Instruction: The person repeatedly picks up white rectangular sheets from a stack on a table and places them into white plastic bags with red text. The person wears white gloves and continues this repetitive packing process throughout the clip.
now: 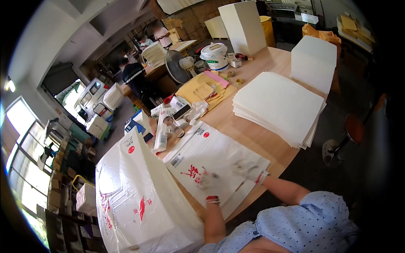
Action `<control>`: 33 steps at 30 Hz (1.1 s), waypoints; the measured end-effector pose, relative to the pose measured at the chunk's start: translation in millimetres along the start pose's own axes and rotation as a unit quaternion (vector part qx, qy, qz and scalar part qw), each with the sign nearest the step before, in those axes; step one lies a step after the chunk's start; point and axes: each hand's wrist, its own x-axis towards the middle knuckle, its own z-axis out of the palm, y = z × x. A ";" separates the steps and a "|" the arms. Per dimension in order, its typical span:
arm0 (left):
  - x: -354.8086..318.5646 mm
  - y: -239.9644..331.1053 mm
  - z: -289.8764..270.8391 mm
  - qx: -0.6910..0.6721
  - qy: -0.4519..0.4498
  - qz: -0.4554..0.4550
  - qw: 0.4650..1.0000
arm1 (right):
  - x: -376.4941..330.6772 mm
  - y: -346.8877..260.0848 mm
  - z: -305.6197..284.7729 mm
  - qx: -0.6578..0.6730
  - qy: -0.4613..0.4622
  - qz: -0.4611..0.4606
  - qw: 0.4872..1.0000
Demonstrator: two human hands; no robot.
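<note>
A flat white plastic packaging bag with red and black print lies across the near end of the table. My left hand, in a white glove with a red cuff band, rests on its lower middle beside the red lettering. Likewise gloved, my right hand lies on the bag's right part with fingers stretched out. Both hands are slightly blurred; neither visibly grips anything. To the left stands a big stack of white sheets wrapped in a clear printed plastic bag.
Loose white sheets are piled to the right, beside a white block of paper. A clear jar, a fan, a white bucket and brown envelopes crowd the table's left side. A stool stands right; people work farther back.
</note>
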 end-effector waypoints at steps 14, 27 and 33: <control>-34.0 133.6 33.1 0.059 -0.206 0.080 0.973 | -40.5 -14.1 -1.7 -0.107 -0.103 -0.187 0.971; -149.3 100.9 62.5 0.090 -0.122 0.363 0.919 | -63.9 226.8 -281.4 -0.147 0.086 0.070 0.983; -211.1 83.1 106.4 0.200 -0.366 0.311 0.854 | -85.2 190.2 -258.6 -0.397 0.116 -0.202 0.888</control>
